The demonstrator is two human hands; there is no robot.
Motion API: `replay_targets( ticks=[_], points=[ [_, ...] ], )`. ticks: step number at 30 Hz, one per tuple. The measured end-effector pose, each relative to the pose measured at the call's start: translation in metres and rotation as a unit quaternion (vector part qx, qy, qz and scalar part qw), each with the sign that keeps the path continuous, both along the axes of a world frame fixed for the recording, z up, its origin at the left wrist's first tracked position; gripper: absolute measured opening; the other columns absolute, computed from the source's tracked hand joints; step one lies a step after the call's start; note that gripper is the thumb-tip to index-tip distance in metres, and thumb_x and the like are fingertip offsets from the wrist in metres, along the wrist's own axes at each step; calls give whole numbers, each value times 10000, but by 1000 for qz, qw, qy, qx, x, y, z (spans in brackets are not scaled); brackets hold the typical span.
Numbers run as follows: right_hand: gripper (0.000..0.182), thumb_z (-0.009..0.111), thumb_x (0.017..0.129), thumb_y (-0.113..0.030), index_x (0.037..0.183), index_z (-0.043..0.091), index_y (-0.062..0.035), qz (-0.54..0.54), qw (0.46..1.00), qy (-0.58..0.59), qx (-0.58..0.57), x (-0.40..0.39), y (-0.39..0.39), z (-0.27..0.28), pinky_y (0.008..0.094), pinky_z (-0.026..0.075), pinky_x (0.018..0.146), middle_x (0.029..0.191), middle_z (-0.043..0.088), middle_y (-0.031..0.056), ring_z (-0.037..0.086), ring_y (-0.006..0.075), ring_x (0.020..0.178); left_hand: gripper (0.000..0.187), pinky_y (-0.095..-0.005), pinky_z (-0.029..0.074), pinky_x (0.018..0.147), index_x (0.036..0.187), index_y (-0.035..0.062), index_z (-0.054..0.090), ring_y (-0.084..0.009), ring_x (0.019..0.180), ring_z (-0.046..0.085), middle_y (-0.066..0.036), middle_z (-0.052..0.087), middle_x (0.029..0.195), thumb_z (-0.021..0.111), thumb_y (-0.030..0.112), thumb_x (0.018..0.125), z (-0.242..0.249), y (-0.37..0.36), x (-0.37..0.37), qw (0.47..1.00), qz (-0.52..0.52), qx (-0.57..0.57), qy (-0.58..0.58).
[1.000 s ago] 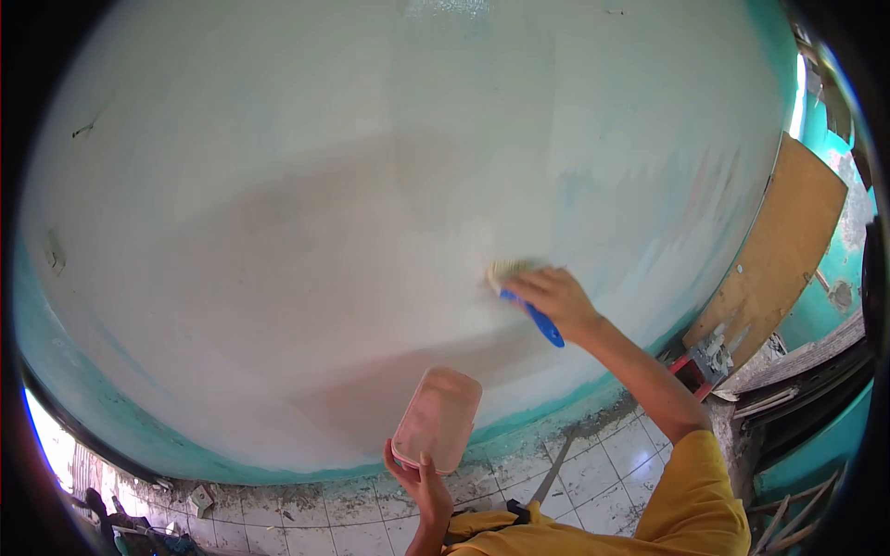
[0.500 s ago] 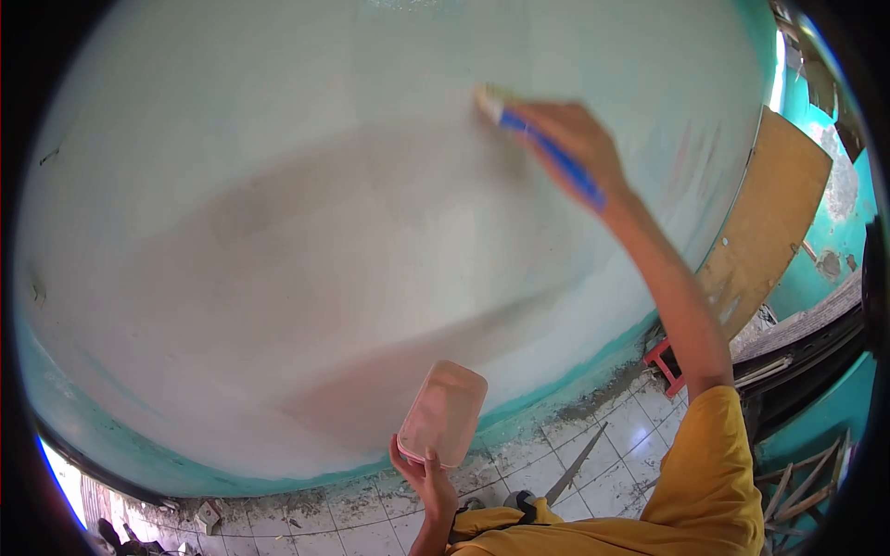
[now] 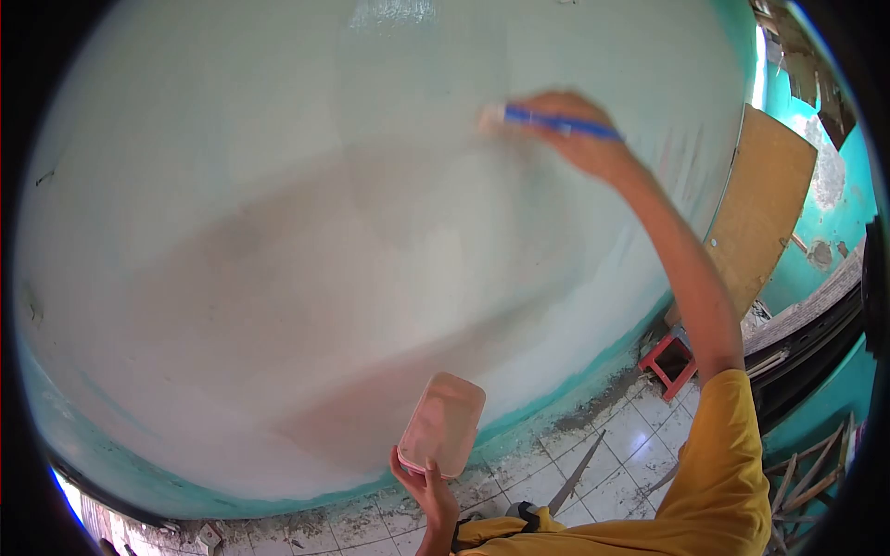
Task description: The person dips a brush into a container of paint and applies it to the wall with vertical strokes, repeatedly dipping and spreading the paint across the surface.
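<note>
My right hand [image 3: 579, 130] grips the blue brush [image 3: 547, 119] high on the wall [image 3: 278, 232] — bare wall all round; left hand [image 3: 428, 482] clasps the pink tub [image 3: 443, 424] below.

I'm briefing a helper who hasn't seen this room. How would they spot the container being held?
Start at the big pale painted wall and drop to its turquoise base strip above the tiled floor. There the left hand holds up a pink rectangular plastic container with rounded corners. It is the only pink thing; the stool nearby is red.
</note>
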State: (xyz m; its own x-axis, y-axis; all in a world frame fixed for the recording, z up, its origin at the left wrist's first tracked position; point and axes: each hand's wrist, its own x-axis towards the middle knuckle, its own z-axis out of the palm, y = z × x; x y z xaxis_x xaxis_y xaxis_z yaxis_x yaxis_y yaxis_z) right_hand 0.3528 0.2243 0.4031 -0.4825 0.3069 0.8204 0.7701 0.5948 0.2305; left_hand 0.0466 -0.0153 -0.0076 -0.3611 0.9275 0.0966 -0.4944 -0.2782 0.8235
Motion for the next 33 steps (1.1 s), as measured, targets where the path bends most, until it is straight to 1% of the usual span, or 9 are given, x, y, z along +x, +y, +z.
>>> replay_targets(
  ticks=[2, 5, 11, 14, 16, 23, 26, 29, 33],
  points=[
    [233, 726, 955, -190, 1183, 763, -161, 25, 987, 45, 153, 1, -4, 42, 377, 539, 929, 1141, 751, 65, 679, 298, 1025, 868, -431, 331, 1165, 1616, 83, 108, -289, 1405, 403, -180, 364, 1549, 682, 236, 984, -1, 1, 3, 1000, 0, -11, -6],
    [259, 737, 944, -181, 1202, 757, -168, 20, 982, 75, 174, -4, -2, 35, 383, 540, 933, 1146, 748, 73, 674, 304, 1036, 864, -433, 333, 1164, 1614, 80, 110, -290, 1405, 403, -180, 370, 1543, 681, 232, 984, -4, 1, 5, 1000, -3, -15, -12],
    [335, 783, 871, -147, 1198, 740, -198, 70, 996, -53, -26, 0, -12, -139, 396, 556, 840, 1108, 731, 52, 681, 305, 941, 876, -427, 344, 1153, 1612, 73, 111, -283, 1398, 407, -182, 370, 1538, 690, 250, 979, -7, 1, -2, 1000, -7, -10, 6],
    [300, 764, 910, -199, 1208, 738, -211, 66, 983, -57, -163, -4, -29, -145, 399, 569, 851, 1091, 728, 31, 679, 292, 955, 898, -423, 352, 1147, 1613, 71, 105, -276, 1393, 410, -179, 372, 1535, 702, 274, 974, -10, 2, -1, 999, -8, -34, 4],
    [288, 725, 956, -234, 1243, 744, -243, 62, 968, -23, -241, -8, -37, -115, 392, 566, 880, 1116, 743, 10, 682, 277, 989, 896, -419, 359, 1140, 1614, 72, 101, -273, 1387, 415, -177, 372, 1535, 700, 268, 978, -8, 3, 2, 999, -20, -40, -2],
    [269, 715, 985, -209, 1223, 741, -88, 23, 988, -2, 156, -4, 10, 101, 355, 560, 902, 1156, 747, 87, 703, 282, 1041, 883, -408, 398, 1099, 1618, 88, 91, -271, 1373, 430, -172, 375, 1531, 694, 224, 986, -16, 6, 14, 999, -52, -12, -6],
    [238, 683, 1008, -238, 1187, 747, -95, -2, 980, 28, 198, -12, 5, 118, 348, 552, 908, 1160, 747, 83, 699, 285, 1041, 877, -416, 393, 1109, 1615, 97, 101, -274, 1384, 424, -168, 376, 1533, 701, 220, 987, 1, 1, 18, 997, -67, -24, -40],
    [288, 660, 980, -297, 1247, 730, -214, -83, 989, -37, 120, -25, 6, 55, 403, 539, 883, 1146, 737, 42, 660, 309, 1006, 814, -483, 374, 1169, 1602, 102, 138, -316, 1454, 374, -171, 336, 1558, 666, 215, 993, -2, -1, 19, 995, -72, -24, -62],
    [337, 673, 945, -237, 1276, 672, -171, 69, 982, -175, -16, -47, -30, -97, 413, 550, 867, 1074, 703, 41, 662, 276, 1035, 807, -491, 388, 1160, 1601, 111, 143, -326, 1458, 370, -173, 333, 1564, 663, 208, 993, -11, -3, 13, 994, -68, -22, -78]
  ],
)
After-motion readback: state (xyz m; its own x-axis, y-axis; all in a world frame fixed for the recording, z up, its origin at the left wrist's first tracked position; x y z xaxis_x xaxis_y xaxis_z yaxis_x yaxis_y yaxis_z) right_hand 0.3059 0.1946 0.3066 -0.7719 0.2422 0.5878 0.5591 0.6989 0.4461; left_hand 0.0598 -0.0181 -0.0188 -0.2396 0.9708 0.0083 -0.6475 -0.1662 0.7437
